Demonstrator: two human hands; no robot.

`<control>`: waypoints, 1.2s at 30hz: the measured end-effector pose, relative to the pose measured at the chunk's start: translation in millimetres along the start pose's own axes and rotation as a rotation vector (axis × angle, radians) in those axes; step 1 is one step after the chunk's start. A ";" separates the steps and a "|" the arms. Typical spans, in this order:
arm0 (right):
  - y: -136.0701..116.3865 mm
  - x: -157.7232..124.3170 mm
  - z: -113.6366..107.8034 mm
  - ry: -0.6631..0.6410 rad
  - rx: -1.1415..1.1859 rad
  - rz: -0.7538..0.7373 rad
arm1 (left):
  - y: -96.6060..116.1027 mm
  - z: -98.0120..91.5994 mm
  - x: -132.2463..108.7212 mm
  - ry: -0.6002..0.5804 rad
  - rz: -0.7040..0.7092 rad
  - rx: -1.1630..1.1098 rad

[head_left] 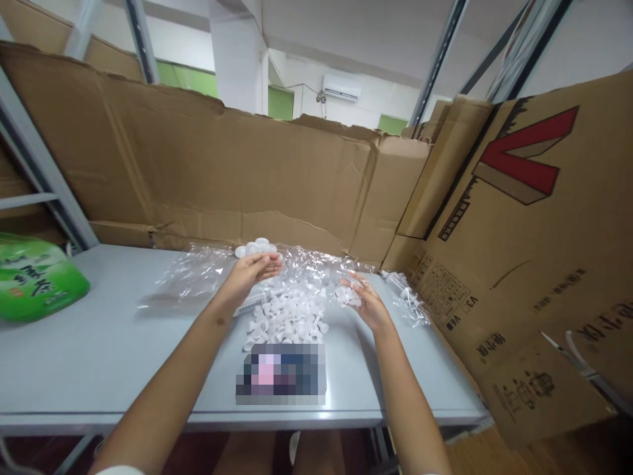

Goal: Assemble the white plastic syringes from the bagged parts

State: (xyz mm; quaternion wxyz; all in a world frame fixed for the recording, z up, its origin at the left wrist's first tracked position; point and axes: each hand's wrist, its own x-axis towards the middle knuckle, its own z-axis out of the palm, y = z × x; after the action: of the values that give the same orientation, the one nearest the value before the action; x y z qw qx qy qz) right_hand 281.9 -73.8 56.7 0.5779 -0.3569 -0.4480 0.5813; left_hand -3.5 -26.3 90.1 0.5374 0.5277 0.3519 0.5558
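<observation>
A loose pile of small white plastic pieces, shaped like little caps or cups, lies on the grey tabletop. Behind it sits a small heap of round white discs. My left hand is just in front of those discs, its fingers stretched out to the right, with nothing visible in them. To the right of the pile, my right hand curls its fingers around several white plastic pieces. Clear plastic film spreads across the back of the table behind both hands.
A pixelated dark rectangular object lies near the front edge. At far left stands a green package. Cardboard walls close off the back and right side. Another clear bag lies at the back right, and a cable tie sticks out of the right cardboard.
</observation>
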 end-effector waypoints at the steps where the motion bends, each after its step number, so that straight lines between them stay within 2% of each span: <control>1: -0.8 -0.7 0.9 -0.015 -0.011 0.005 | -4.2 -2.7 1.3 -0.063 -0.057 -0.003; 4: -2.8 -3.0 3.9 -0.072 -0.044 0.026 | -15.9 -9.3 -0.1 -0.267 -0.161 -0.007; 8: -3.0 -5.0 6.0 -0.124 -0.049 0.047 | -22.6 -12.7 -7.8 -0.542 -0.194 0.060; 11: -3.3 -6.2 5.4 -0.200 -0.055 0.077 | -21.3 -12.2 -13.8 -0.677 -0.196 0.062; 14: -5.8 -7.5 3.1 -0.278 -0.076 0.105 | -20.2 -12.0 -17.2 -0.751 -0.275 -0.021; 18: -11.2 -7.9 -1.6 -0.275 -0.062 0.131 | -23.3 -13.6 -17.4 -0.766 -0.324 -0.083; 24: -4.8 -1.8 -3.5 -0.165 0.046 0.091 | -28.4 -11.7 -19.0 -0.734 -0.298 -0.198; 30: 10.5 6.4 7.4 -0.006 0.163 0.000 | -34.4 -3.5 -22.3 -0.704 -0.239 -0.302; 33: 13.2 5.6 13.8 -0.003 0.180 0.007 | -38.2 0.9 -22.1 -0.695 -0.220 -0.338; 36: 16.7 2.2 20.0 -0.067 0.174 0.075 | -39.7 4.4 -22.9 -0.687 -0.224 -0.335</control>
State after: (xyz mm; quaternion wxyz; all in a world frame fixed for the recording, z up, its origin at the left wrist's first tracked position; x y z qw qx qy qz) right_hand 257.2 -72.7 48.2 0.5694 -0.3023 -0.4011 0.6508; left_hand 6.6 -42.4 48.2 0.7598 0.5462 0.1115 0.3347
